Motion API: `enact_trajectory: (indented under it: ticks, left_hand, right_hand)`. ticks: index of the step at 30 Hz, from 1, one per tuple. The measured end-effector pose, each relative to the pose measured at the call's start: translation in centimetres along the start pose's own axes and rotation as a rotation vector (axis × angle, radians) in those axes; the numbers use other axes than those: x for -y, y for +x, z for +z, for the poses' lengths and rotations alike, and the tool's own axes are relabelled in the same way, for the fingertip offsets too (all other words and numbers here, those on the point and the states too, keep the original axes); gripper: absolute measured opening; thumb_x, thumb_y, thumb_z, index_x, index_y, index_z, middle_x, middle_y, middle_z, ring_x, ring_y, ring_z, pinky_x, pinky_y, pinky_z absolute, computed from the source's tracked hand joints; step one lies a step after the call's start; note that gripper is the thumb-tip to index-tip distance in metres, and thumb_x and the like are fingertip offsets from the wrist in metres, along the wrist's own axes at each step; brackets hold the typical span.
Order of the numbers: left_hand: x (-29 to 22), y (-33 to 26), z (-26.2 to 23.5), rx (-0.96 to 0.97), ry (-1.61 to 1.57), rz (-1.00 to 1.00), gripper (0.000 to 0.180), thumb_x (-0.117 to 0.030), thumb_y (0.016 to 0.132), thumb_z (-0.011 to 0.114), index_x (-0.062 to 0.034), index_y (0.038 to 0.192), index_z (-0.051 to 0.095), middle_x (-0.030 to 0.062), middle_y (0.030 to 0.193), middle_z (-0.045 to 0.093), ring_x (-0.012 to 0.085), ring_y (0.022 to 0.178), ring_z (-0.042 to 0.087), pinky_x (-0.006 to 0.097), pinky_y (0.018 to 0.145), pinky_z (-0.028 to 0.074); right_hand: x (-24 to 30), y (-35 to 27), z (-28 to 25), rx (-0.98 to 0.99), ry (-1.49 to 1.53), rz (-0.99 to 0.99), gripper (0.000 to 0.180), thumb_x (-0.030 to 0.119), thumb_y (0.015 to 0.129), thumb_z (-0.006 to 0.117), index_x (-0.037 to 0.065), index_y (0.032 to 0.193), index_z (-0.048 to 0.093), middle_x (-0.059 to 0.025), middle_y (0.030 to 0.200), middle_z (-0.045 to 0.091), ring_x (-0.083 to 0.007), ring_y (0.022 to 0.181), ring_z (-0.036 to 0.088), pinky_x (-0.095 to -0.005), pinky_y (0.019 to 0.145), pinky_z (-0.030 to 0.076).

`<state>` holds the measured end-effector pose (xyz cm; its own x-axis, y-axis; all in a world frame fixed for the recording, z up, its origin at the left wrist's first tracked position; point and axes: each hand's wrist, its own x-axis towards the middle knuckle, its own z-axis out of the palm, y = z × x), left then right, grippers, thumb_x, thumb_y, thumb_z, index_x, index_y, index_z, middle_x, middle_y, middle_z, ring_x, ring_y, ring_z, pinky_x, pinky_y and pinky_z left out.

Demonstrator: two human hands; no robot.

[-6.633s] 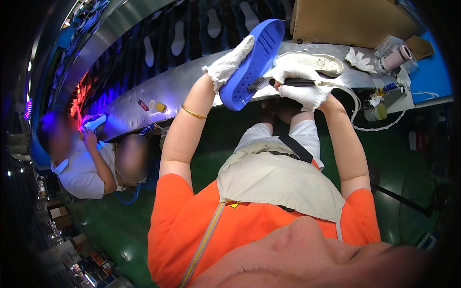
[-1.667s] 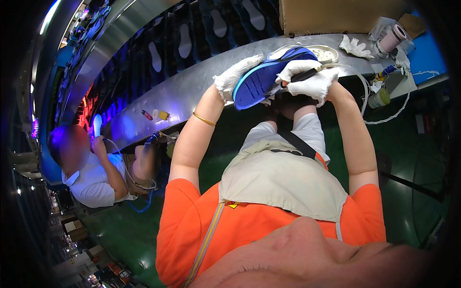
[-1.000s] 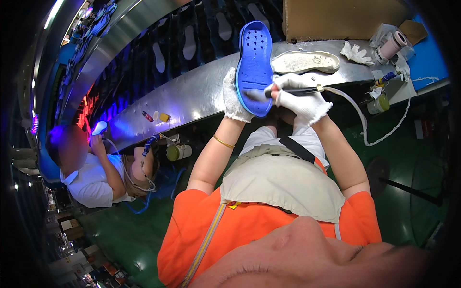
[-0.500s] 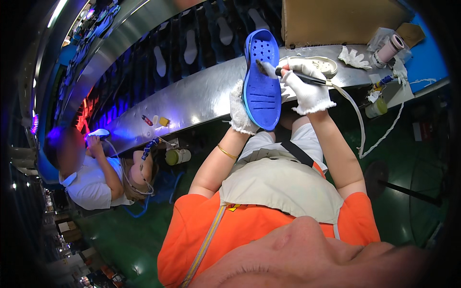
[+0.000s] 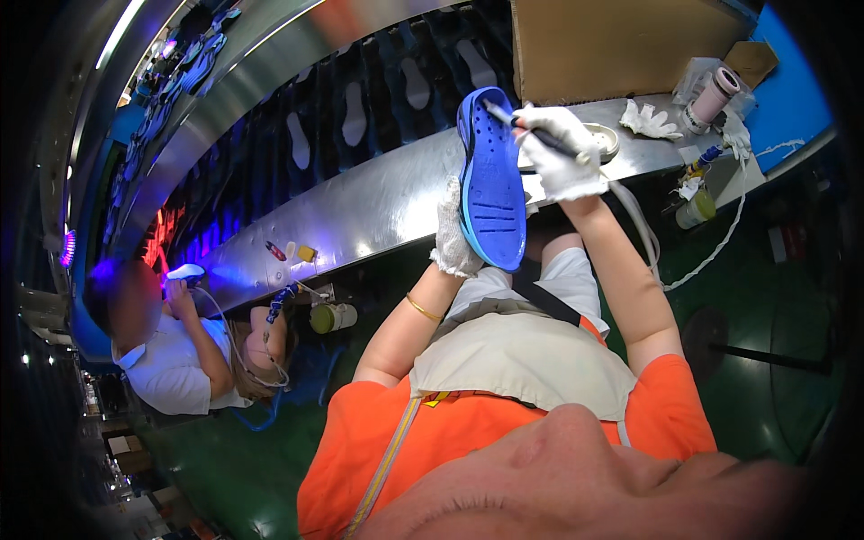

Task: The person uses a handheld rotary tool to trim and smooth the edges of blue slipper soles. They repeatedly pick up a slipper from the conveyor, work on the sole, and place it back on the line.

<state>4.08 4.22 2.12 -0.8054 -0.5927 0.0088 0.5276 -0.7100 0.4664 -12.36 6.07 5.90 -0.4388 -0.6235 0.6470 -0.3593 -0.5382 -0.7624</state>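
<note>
A blue shoe sole (image 5: 495,202), with small holes at its far end and ridged slots nearer me, is held up in front of me. My left hand (image 5: 453,236), in a white knit glove, grips it by its left edge and underside; most of those fingers are hidden behind it. In my gloved right hand (image 5: 560,153) is a brush (image 5: 531,129) with a dark handle and a pale hose running from its rear end. Its bristles touch the holed end of the sole, near the far rim.
A steel ledge (image 5: 360,225) borders a dark conveyor carrying pale soles (image 5: 353,114). A cream shoe (image 5: 601,141), a spare white glove (image 5: 650,121) and a pink bottle (image 5: 713,101) sit at right by a cardboard sheet (image 5: 598,49). A co-worker (image 5: 175,351) sits at left.
The brush has moved from the inner part of the holed area toward its far end. The sole has come slightly nearer to me, and the view has shifted a little.
</note>
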Motion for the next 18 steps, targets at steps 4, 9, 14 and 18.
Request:
enact_trajectory:
  ticks: [4, 9, 14, 18]
  left_hand:
    - [-0.9, 0.3, -0.1, -0.131, 0.009, 0.074, 0.070, -0.059, 0.089, 0.033, -0.0037, 0.131, 0.039, 0.0164, 0.118, 0.055, 0.0301, 0.102, 0.057, 0.043, 0.092, 0.046]
    - [-2.7, -0.1, -2.3, -0.131, 0.015, 0.046, 0.070, -0.059, 0.088, 0.033, -0.0046, 0.130, 0.042, 0.0184, 0.118, 0.055, 0.0332, 0.102, 0.058, 0.046, 0.089, 0.048]
    - [-3.1, 0.0, -1.3, -0.193, 0.207, 0.089, 0.071, -0.059, 0.088, 0.033, -0.0029, 0.131, 0.041, 0.0189, 0.122, 0.053, 0.0349, 0.106, 0.056, 0.045, 0.091, 0.047]
    - [-5.1, -0.2, 0.9, -0.203, 0.293, 0.122, 0.069, -0.061, 0.088, 0.034, -0.0036, 0.125, 0.048, 0.0158, 0.112, 0.059, 0.0270, 0.095, 0.061, 0.039, 0.084, 0.051]
  right_hand:
    - [2.1, -1.7, -0.4, 0.320, -0.228, -0.191, 0.022, -0.004, 0.067, 0.068, 0.005, 0.086, 0.062, -0.0097, 0.087, 0.065, -0.0220, 0.081, 0.063, -0.0304, 0.074, 0.050]
    - [3.3, -3.7, -1.6, 0.427, 0.158, 0.167, 0.020, -0.006, 0.070, 0.068, 0.003, 0.087, 0.063, -0.0081, 0.087, 0.066, -0.0168, 0.081, 0.063, -0.0288, 0.076, 0.050]
    - [3.3, 0.3, -1.7, 0.398, -0.147, -0.293, 0.019, -0.003, 0.069, 0.066, 0.006, 0.085, 0.063, -0.0094, 0.084, 0.065, -0.0245, 0.076, 0.063, -0.0310, 0.070, 0.049]
    - [4.6, 1.4, -2.2, 0.558, -0.273, -0.478, 0.018, 0.002, 0.064, 0.062, 0.010, 0.080, 0.062, -0.0074, 0.077, 0.062, -0.0285, 0.076, 0.061, -0.0340, 0.067, 0.048]
